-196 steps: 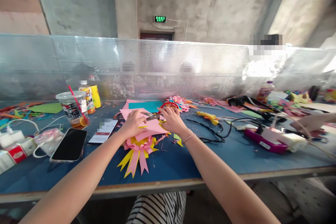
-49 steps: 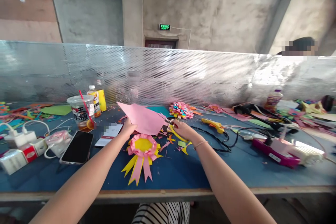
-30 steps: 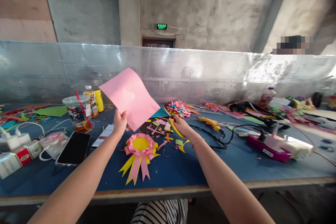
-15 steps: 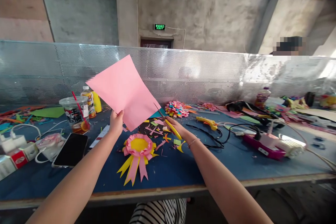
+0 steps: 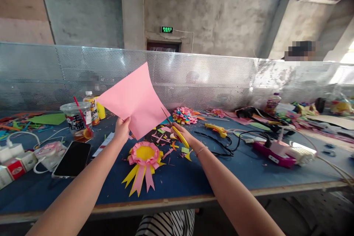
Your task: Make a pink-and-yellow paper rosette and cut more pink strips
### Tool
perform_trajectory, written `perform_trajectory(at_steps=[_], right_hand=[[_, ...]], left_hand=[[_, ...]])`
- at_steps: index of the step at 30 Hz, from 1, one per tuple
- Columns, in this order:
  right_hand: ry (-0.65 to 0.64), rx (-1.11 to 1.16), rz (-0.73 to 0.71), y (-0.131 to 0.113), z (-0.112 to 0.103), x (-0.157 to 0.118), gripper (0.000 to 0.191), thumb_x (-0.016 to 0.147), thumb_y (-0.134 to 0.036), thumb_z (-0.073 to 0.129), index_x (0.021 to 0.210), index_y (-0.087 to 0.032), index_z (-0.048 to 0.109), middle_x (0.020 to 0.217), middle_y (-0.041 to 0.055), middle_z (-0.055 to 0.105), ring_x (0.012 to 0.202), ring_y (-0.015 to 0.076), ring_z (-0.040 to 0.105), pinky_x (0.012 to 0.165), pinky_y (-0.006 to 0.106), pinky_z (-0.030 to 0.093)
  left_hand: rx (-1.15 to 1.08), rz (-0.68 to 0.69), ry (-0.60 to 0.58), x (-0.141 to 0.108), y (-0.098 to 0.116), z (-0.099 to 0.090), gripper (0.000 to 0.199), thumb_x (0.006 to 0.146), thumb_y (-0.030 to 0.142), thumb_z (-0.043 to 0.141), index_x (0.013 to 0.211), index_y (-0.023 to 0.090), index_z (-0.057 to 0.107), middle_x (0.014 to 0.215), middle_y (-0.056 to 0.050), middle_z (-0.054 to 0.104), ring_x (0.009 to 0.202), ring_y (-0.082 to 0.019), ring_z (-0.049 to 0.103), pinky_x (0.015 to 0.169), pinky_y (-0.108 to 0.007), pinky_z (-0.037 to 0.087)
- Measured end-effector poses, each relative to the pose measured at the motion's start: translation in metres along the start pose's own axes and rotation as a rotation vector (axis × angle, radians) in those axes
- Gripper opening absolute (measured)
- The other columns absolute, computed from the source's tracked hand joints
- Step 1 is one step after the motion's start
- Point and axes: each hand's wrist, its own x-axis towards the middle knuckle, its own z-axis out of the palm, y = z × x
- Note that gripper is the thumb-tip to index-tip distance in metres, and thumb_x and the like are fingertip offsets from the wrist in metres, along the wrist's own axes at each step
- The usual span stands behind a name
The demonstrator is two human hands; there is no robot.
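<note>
My left hand pinches the lower edge of a pink sheet of paper, which stands up at a slant above the table. In my right hand is a pair of yellow-handled scissors, its dark blades pointing up and left at the sheet's right corner. Whether the blades touch the paper I cannot tell. Below, between my forearms, a pink and yellow paper rosette with ribbon tails lies on the blue table. Paper scraps are scattered behind it and to its right.
To the left are a phone, a plastic cup with a red straw, and a bottle. A yellow glue gun, black cable and a magenta power strip lie right. A perforated metal screen runs behind; a person is beyond it.
The top of the pink sheet has swung right and tilted down a little. Both hands keep nearly the same place, still holding the paper and the scissors. The view has shifted slightly.
</note>
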Motion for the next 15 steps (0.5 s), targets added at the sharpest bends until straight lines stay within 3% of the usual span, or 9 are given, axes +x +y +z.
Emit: perform_trajectory(at_steps=[15], right_hand=[[-0.008, -0.029, 0.046, 0.0023, 0.0005, -0.0022, 0.037, 0.079, -0.054, 0.044, 0.095, -0.020, 0.049, 0.064, -0.0042, 0.041, 0.052, 0.0073, 0.034, 0.047, 0.020, 0.029]], left_hand=[[-0.048, -0.050, -0.003, 0.0002, 0.0036, -0.0002, 0.031, 0.057, 0.021, 0.070, 0.084, 0.016, 0.058, 0.087, -0.004, 0.066, 0.083, -0.016, 0.061, 0.084, -0.033, 0.045]])
